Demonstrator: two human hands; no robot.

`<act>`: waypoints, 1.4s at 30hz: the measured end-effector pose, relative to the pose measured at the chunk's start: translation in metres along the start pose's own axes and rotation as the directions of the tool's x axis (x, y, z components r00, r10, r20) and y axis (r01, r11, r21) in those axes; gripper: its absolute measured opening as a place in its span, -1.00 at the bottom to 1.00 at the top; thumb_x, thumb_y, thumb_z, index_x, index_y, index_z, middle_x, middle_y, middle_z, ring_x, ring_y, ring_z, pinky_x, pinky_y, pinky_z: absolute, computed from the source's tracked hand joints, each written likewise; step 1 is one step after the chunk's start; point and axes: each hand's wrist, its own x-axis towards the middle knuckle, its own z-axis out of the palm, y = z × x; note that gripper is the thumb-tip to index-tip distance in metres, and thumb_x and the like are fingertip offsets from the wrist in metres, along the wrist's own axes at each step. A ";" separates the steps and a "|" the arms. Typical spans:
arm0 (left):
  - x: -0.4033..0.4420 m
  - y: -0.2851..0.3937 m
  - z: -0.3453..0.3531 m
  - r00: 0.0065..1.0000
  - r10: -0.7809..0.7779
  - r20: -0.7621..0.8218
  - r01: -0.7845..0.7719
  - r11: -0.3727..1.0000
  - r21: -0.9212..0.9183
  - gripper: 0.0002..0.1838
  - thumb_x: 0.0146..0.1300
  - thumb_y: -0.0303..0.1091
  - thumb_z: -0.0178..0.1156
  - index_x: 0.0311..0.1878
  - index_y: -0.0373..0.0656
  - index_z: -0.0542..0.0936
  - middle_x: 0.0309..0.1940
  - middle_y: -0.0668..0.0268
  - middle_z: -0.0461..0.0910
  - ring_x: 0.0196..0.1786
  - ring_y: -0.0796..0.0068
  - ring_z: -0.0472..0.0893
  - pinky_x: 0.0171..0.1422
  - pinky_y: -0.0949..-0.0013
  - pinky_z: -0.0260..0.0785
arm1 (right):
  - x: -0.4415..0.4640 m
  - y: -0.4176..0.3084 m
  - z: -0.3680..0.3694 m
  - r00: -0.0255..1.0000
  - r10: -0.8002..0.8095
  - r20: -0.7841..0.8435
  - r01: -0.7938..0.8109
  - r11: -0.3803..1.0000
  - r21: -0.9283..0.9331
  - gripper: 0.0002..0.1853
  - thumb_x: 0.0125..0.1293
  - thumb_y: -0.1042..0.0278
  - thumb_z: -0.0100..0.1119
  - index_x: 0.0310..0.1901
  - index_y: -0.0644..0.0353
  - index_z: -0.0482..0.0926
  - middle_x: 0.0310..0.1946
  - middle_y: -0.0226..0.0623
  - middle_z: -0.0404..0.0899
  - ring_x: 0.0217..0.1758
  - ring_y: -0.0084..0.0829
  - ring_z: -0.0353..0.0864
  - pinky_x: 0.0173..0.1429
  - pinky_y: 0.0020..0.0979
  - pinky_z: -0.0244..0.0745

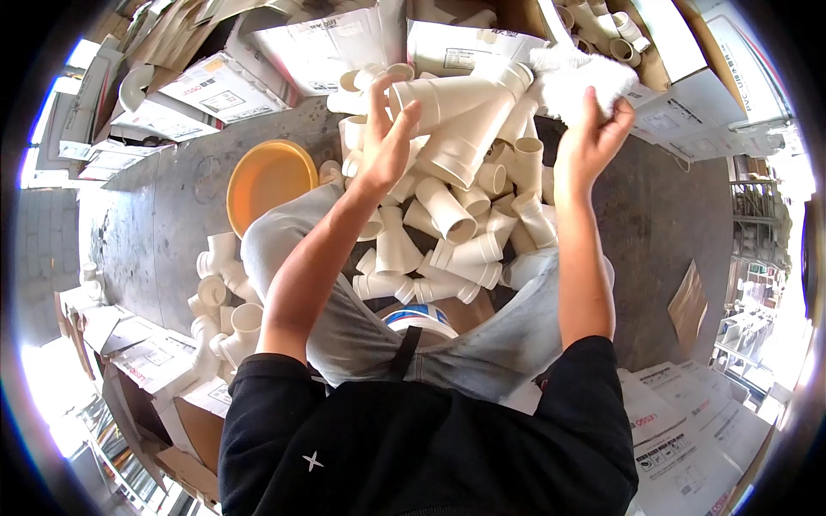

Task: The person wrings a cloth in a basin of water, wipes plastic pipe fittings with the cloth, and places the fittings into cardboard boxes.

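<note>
My left hand (387, 142) is at the open end of a large white Y-shaped pipe fitting (460, 142), fingers and thumb set around the rim. The fitting is tilted above a heap of similar fittings (447, 211) on the floor between my legs. In my right hand (594, 142) is a fluffy white cloth (581, 84), pinched between thumb and fingers at the fitting's far right end. Part of my left fingers' grip is hidden behind the rim.
To the left of the heap stands an orange basin (271, 185). Cardboard boxes (331, 47) line the far side, and an open box of fittings (680, 52) is at the far right. More fittings (224, 297) lie to my left. Flattened cardboard (688, 430) lies at the lower right.
</note>
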 end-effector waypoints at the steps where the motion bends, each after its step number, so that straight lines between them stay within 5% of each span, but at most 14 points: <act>1: 0.000 0.000 0.000 1.000 -0.012 0.022 0.012 0.999 0.032 -0.42 0.49 -0.20 0.16 0.48 -0.10 0.26 0.31 0.07 0.40 0.29 0.30 0.44 0.40 0.21 0.33 | -0.001 -0.005 -0.001 0.975 -0.198 0.098 0.214 0.958 -0.192 -0.64 0.47 0.40 0.28 0.14 0.37 0.38 -0.05 -0.16 0.56 -0.10 -0.41 0.60 -0.03 -0.37 0.57; 4: -0.006 0.007 0.002 0.994 -0.067 0.090 0.062 0.997 0.054 -0.40 0.50 -0.18 0.14 0.50 -0.09 0.24 0.33 0.09 0.35 0.30 0.29 0.42 0.41 0.20 0.31 | -0.016 -0.022 0.006 0.823 0.097 0.560 -0.099 0.995 -0.026 -0.52 0.33 0.41 0.37 0.18 0.31 0.37 0.37 0.15 0.47 0.46 -0.05 0.49 0.48 -0.13 0.40; 6: -0.011 0.016 0.006 0.986 -0.107 0.128 0.110 0.994 -0.017 -0.39 0.50 -0.16 0.16 0.50 -0.11 0.24 0.33 0.10 0.35 0.30 0.28 0.42 0.42 0.19 0.30 | -0.024 -0.022 0.015 0.778 -0.137 0.613 0.425 0.834 -0.353 -0.35 0.29 0.36 0.36 0.36 0.27 0.32 0.53 0.16 0.31 0.65 0.09 0.21 0.68 0.09 0.07; 7: -0.013 0.019 0.007 0.982 -0.122 0.142 0.130 0.991 -0.042 -0.38 0.50 -0.15 0.17 0.50 -0.12 0.24 0.33 0.10 0.34 0.31 0.27 0.41 0.42 0.19 0.30 | -0.027 -0.024 0.017 0.807 -0.092 0.583 0.365 0.854 -0.370 -0.29 0.34 0.28 0.28 0.50 0.22 0.30 0.54 0.07 0.32 0.68 0.10 0.13 0.74 0.19 -0.19; 10: -0.017 0.023 0.011 0.987 -0.083 0.140 0.089 0.995 -0.037 -0.39 0.50 -0.16 0.18 0.49 -0.14 0.25 0.33 0.10 0.36 0.32 0.29 0.41 0.44 0.20 0.29 | -0.031 -0.018 0.015 0.710 -0.067 0.701 0.537 0.695 -0.478 -0.31 0.39 0.21 0.21 0.53 0.18 0.35 0.56 0.00 0.31 0.68 0.05 0.16 0.75 0.18 -0.19; 13: -0.016 0.022 0.014 0.986 -0.014 0.169 0.002 0.998 0.070 -0.40 0.52 -0.18 0.17 0.49 -0.15 0.25 0.32 0.09 0.39 0.34 0.30 0.42 0.46 0.22 0.29 | -0.045 -0.029 0.027 0.608 -0.055 0.792 0.435 0.857 -0.275 -0.40 0.46 0.23 0.08 0.49 0.21 0.43 0.52 -0.11 0.40 0.66 -0.11 0.24 0.77 0.03 -0.15; 16: -0.018 -0.009 0.016 0.994 0.038 0.102 -0.024 0.990 -0.139 -0.39 0.54 -0.19 0.15 0.53 -0.19 0.24 0.29 0.04 0.43 0.35 0.30 0.44 0.45 0.25 0.31 | -0.047 -0.047 0.031 0.540 -0.171 0.824 0.421 0.903 -0.088 -0.40 0.39 0.28 0.09 0.47 0.15 0.47 0.50 -0.20 0.45 0.61 -0.17 0.34 0.74 -0.01 0.02; 19: -0.025 0.011 0.014 0.991 -0.110 0.078 0.113 0.993 -0.025 -0.39 0.54 -0.20 0.13 0.54 -0.19 0.23 0.25 0.06 0.42 0.29 0.32 0.44 0.39 0.27 0.33 | -0.040 -0.047 0.025 0.520 -0.192 0.833 0.408 0.912 -0.045 -0.40 0.33 0.30 0.11 0.43 0.08 0.52 0.48 -0.33 0.49 0.57 -0.25 0.41 0.70 -0.03 0.13; 26: -0.031 0.014 0.016 0.985 -0.168 0.048 0.165 0.985 0.047 -0.44 0.55 -0.21 0.10 0.51 -0.16 0.28 -0.02 0.22 0.44 -0.09 0.49 0.45 0.02 0.43 0.38 | -0.032 -0.037 0.014 0.501 -0.284 0.818 0.360 0.928 0.102 -0.46 0.24 0.27 0.10 0.23 0.29 0.68 0.31 -0.10 0.64 0.49 -0.13 0.53 0.68 0.07 0.14; 29: -0.021 -0.005 0.017 0.991 -0.130 0.025 0.132 0.964 -0.229 -0.50 0.57 -0.22 0.07 0.49 -0.11 0.31 -0.14 0.29 0.45 -0.16 0.55 0.42 -0.08 0.45 0.36 | -0.032 -0.036 0.008 0.433 -0.324 0.842 0.396 0.907 0.145 -0.51 0.19 0.23 0.13 0.11 0.19 0.76 0.34 -0.22 0.63 0.52 -0.18 0.49 0.70 0.08 0.14; 32: -0.016 0.014 0.014 0.998 -0.037 0.043 0.046 0.973 -0.227 -0.56 0.62 -0.23 0.03 0.46 -0.11 0.34 -0.13 0.25 0.50 -0.10 0.55 0.48 -0.01 0.44 0.41 | -0.042 -0.057 0.017 0.476 -0.278 0.835 0.509 0.861 -0.004 -0.37 0.18 0.17 0.14 0.32 0.17 0.64 0.42 -0.22 0.55 0.58 -0.17 0.41 0.74 0.04 0.06; 37: -0.019 0.008 0.008 0.996 0.074 0.052 -0.079 0.992 0.102 -0.49 0.53 -0.20 0.13 0.42 -0.24 0.38 0.30 0.07 0.45 0.40 0.22 0.40 0.56 0.17 0.17 | -0.041 -0.054 0.021 0.488 -0.191 0.852 0.503 0.859 -0.096 -0.29 0.32 0.10 0.04 0.49 0.24 0.44 0.55 -0.18 0.38 0.64 -0.19 0.30 0.77 0.03 -0.09; 38: -0.021 0.010 0.007 0.974 0.192 0.117 -0.211 0.961 0.180 -0.41 0.47 -0.11 0.20 0.43 -0.24 0.38 0.32 0.05 0.45 0.43 0.19 0.40 0.56 0.14 0.17 | -0.042 -0.048 0.023 0.557 -0.185 0.810 0.491 0.860 -0.141 -0.32 0.38 0.07 -0.04 0.47 0.23 0.46 0.48 -0.14 0.47 0.60 -0.19 0.36 0.76 0.04 -0.09; 42: -0.028 0.025 0.012 0.979 0.107 0.176 -0.140 0.972 0.190 -0.44 0.45 -0.20 0.16 0.43 -0.21 0.37 0.28 0.09 0.44 0.34 0.28 0.44 0.44 0.21 0.27 | -0.023 -0.016 0.011 0.659 -0.044 0.751 0.390 0.873 -0.292 -0.46 0.46 0.19 -0.01 0.38 0.26 0.53 0.38 -0.06 0.56 0.53 -0.10 0.43 0.72 0.09 -0.03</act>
